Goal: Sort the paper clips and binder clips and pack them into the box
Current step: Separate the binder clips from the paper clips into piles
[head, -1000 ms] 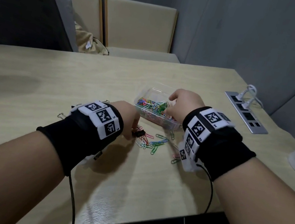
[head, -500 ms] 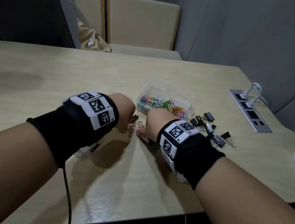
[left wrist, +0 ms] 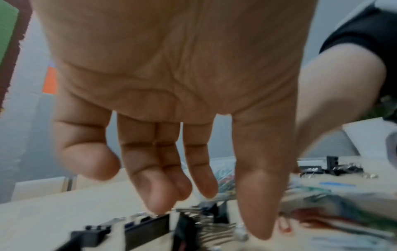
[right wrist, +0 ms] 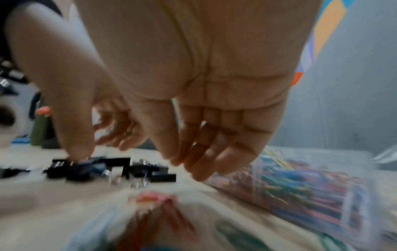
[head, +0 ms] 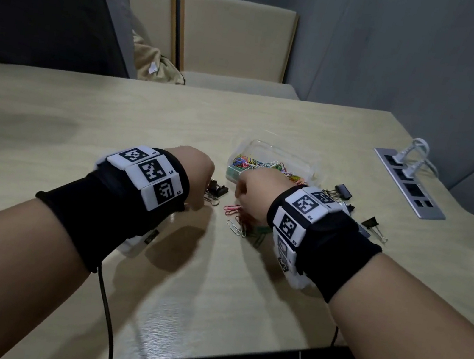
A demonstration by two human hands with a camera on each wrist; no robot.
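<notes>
Working across a pale wooden table (head: 87,129), both hands sit at centre frame in the head view, just below the clear plastic box (head: 309,168). The box lies right of centre, already part-filled with coloured paper clips (head: 255,163).

Left hand (head: 196,169): fingers extended and relaxed, pointing down; the left wrist view shows the fingertips (left wrist: 158,202) at or just above a cluster of black binder clips (left wrist: 148,225), nothing held. In the head view two of these binder clips show just right of that hand.

Right hand (head: 254,188): fingers loosely spread, empty as far as the blurred right wrist view shows; it hovers over loose coloured paper clips (head: 236,221) on the table, lower centre. A second group of binder clips (head: 341,192) lies right of the box, partly behind the right wristband (head: 305,212).

Judged step: both hands closing in for a pick, left on binder clips, right on paper clips.

Risks:
- Box is light and near the right hand; a knock from the knuckles could shove or tip it and spill the sorted clips.
- Binder clips sit in a tight cluster with wire handles up; grabbing one may drag neighbours, or a handle may snag a paper clip and mix the kinds.
- Paper clips lie flat and overlapping; fingertips may slide over them, or lift a linked bunch that sheds on the way to the box.
- Hands are near each other; simultaneous picks could collide.
- Whether the box has separate compartments cannot be told; if not, the kinds may end up mixed.
</notes>
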